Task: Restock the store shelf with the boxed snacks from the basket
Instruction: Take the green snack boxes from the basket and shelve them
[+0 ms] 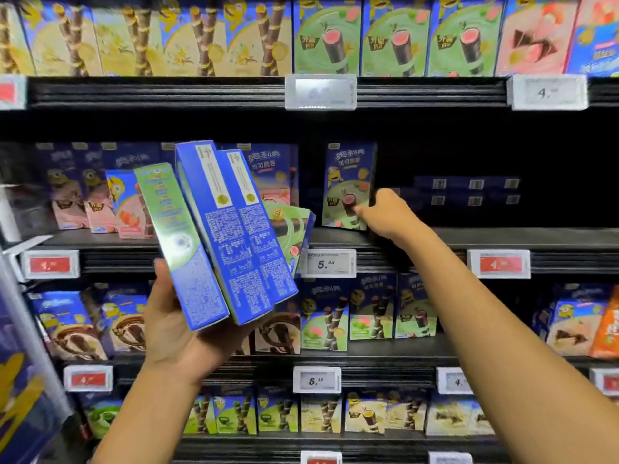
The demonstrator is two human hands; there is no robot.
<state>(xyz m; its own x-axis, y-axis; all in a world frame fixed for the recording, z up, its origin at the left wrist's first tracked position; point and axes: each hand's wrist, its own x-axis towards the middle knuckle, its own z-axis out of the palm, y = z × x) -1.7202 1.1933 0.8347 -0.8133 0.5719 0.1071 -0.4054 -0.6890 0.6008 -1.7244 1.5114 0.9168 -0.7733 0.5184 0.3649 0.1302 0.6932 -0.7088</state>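
My left hand [174,333] grips a fanned stack of several blue-and-green snack boxes [217,236], held up in front of the middle shelf [502,237]. Their backs and sides face me. My right hand [385,214] reaches onto that shelf and holds the lower right edge of one upright green-and-blue snack box [346,182] standing there. The fingers curl round the box's side. The basket is out of view.
Dark space lies right of the standing box, with low dark boxes [469,190] far back. Pink boxes [100,202] fill the shelf's left part. Price tags [330,262] line the shelf edges. Rows of boxes stand on the shelves above and below.
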